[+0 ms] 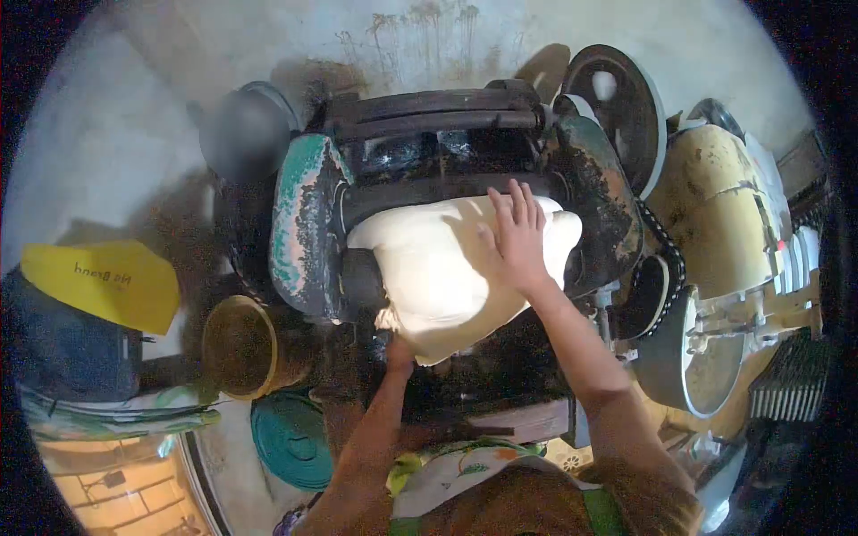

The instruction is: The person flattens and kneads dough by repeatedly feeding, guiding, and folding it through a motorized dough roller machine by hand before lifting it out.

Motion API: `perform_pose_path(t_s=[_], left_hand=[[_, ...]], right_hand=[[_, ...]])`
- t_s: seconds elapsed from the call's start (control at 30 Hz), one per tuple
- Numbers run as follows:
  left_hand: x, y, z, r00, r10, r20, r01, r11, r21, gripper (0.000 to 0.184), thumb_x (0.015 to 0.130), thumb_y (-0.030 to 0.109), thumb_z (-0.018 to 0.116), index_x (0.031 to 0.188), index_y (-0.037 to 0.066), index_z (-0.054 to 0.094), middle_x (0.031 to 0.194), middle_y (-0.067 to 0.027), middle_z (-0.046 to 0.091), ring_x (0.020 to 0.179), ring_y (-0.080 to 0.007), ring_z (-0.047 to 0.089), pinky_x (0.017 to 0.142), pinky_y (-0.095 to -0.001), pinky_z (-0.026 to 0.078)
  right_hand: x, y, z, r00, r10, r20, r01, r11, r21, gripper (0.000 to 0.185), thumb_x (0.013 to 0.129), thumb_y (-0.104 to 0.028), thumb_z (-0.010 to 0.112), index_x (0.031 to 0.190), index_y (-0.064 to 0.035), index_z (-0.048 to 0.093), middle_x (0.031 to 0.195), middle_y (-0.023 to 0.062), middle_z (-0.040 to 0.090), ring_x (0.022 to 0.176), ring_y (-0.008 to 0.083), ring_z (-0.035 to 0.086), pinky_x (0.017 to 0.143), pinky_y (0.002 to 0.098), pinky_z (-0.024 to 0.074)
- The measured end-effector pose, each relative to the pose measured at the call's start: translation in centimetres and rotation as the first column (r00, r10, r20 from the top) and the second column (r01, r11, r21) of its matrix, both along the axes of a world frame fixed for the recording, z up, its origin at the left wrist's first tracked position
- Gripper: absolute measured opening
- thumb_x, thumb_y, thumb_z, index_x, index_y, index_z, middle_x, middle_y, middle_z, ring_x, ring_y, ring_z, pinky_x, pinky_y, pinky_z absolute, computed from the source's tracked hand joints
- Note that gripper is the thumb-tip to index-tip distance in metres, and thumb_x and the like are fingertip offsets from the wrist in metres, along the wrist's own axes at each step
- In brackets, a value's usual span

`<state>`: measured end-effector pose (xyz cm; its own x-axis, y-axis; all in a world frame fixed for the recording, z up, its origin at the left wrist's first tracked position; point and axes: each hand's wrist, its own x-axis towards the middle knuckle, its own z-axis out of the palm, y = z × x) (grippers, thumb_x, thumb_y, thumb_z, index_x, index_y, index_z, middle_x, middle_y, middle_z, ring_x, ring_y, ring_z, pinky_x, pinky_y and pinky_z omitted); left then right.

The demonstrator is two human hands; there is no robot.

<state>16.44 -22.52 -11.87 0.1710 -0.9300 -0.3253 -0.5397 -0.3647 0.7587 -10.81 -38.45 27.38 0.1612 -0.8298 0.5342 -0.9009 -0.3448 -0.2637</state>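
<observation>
A large pale slab of dough lies over the front of a dough roller machine with worn green and black side housings. My right hand rests on the dough's upper right part, palm down and fingers apart. At the dough's lower left corner is my left hand, its fingers hidden beneath or behind the edge. Beside that hand, a ragged bit of dough sticks out on the left edge. Behind the dough run the dark rollers of the machine.
To the left stand a brown bucket and a yellow piece on a dark container. A teal round lid lies lower left. Right of the machine are a large wheel, a belt and a cream-coloured drum-like housing.
</observation>
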Motion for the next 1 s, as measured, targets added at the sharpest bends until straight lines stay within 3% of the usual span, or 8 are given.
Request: perform_pose_path(t_s=[0.07,0.2,0.3,0.43,0.47,0.57,0.87,1.0], left_hand=[[-0.4,-0.1,2.3,0.963,-0.138,0.23,0.169,0.978,-0.123,0.046,0.094,0.024,0.055,0.136,0.005,0.048,0.113,-0.0117,0.063,0.103,-0.0257,0.061,0.086,-0.0416,0.052],[-3.8,-2.1,17.5,0.995,0.011,-0.096,-0.027,0.985,-0.168,0.044,0.099,0.03,0.052,0.134,0.004,0.049,0.112,-0.011,0.063,0.102,-0.0247,0.061,0.083,-0.0408,0.053],[-5.8,-3.2,23.1,0.233,0.495,-0.837,-0.531,0.786,0.317,0.056,0.094,0.037,0.061,0.136,0.003,0.046,0.113,-0.012,0.063,0.101,-0.0253,0.062,0.086,-0.0418,0.052],[-6.2,-3.6,25.6,0.0,0.362,-0.932,-0.383,0.861,0.335,0.063,0.09,0.045,0.067,0.132,0.0,0.05,0.108,-0.0104,0.066,0.095,-0.0262,0.064,0.086,-0.0427,0.052],[-6.4,-3.6,26.5,0.001,0.357,-0.934,-0.383,0.863,0.33,0.063,0.09,0.045,0.067,0.132,0.0,0.05,0.108,-0.0104,0.066,0.095,-0.0262,0.064,0.086,-0.0427,0.052],[-7.5,-3.2,29.7,0.908,0.167,-0.384,-0.295,0.906,-0.303,0.057,0.09,0.046,0.066,0.122,-0.001,0.057,0.097,-0.0122,0.069,0.088,-0.0273,0.065,0.085,-0.0442,0.051],[-7.3,-4.7,32.1,0.903,0.398,-0.158,-0.428,0.861,-0.276,0.061,0.091,0.039,0.065,0.128,-0.009,0.052,0.118,-0.02,0.064,0.104,-0.0298,0.063,0.094,-0.0354,0.048],[-5.6,-2.2,34.8,0.89,0.15,-0.431,-0.227,0.965,-0.133,0.053,0.097,0.033,0.058,0.131,-0.007,0.051,0.125,-0.0224,0.06,0.116,-0.0272,0.059,0.097,-0.0346,0.047]], right_hand=[[0.4,0.0,-0.4,0.987,-0.102,-0.123,0.098,0.995,-0.031,0.057,0.093,-0.035,0.057,0.142,-0.0093,0.044,0.149,0.0251,0.035,0.142,0.0425,0.026,0.113,0.057,0.0219],[1.1,-3.3,-0.1,0.986,-0.143,-0.089,0.137,0.988,-0.067,0.056,0.094,-0.035,0.055,0.142,-0.0091,0.044,0.148,0.0239,0.037,0.141,0.042,0.028,0.113,0.0584,0.0216],[1.3,-5.6,-0.6,0.983,-0.168,-0.075,0.163,0.984,-0.068,0.055,0.094,-0.036,0.054,0.141,-0.0082,0.045,0.147,0.0228,0.039,0.14,0.0412,0.03,0.112,0.0584,0.022],[1.3,-7.8,-1.5,0.975,-0.219,-0.04,0.217,0.975,-0.05,0.054,0.095,-0.036,0.055,0.14,-0.0066,0.046,0.146,0.0216,0.041,0.138,0.0404,0.034,0.112,0.0557,0.0238],[1.3,-8.2,-1.6,0.972,-0.235,-0.025,0.234,0.971,-0.043,0.054,0.095,-0.036,0.055,0.139,-0.006,0.047,0.146,0.0212,0.042,0.137,0.0402,0.035,0.112,0.0545,0.0246],[1.0,-8.7,-1.2,0.982,-0.145,0.125,0.149,0.988,-0.027,0.055,0.094,-0.035,0.057,0.138,-0.0042,0.047,0.144,0.0222,0.043,0.135,0.0408,0.038,0.112,0.0515,0.0271],[1.0,-0.7,-1.4,0.927,-0.042,0.374,0.035,0.999,0.025,0.056,0.093,-0.031,0.058,0.137,0.0003,0.046,0.141,0.0267,0.043,0.13,0.0431,0.041,0.109,0.0507,0.0325],[0.5,6.3,-1.2,0.96,0.192,0.205,-0.197,0.98,0.005,0.058,0.092,-0.027,0.057,0.141,0.0001,0.041,0.142,0.0272,0.04,0.134,0.0455,0.035,0.111,0.0526,0.031]])
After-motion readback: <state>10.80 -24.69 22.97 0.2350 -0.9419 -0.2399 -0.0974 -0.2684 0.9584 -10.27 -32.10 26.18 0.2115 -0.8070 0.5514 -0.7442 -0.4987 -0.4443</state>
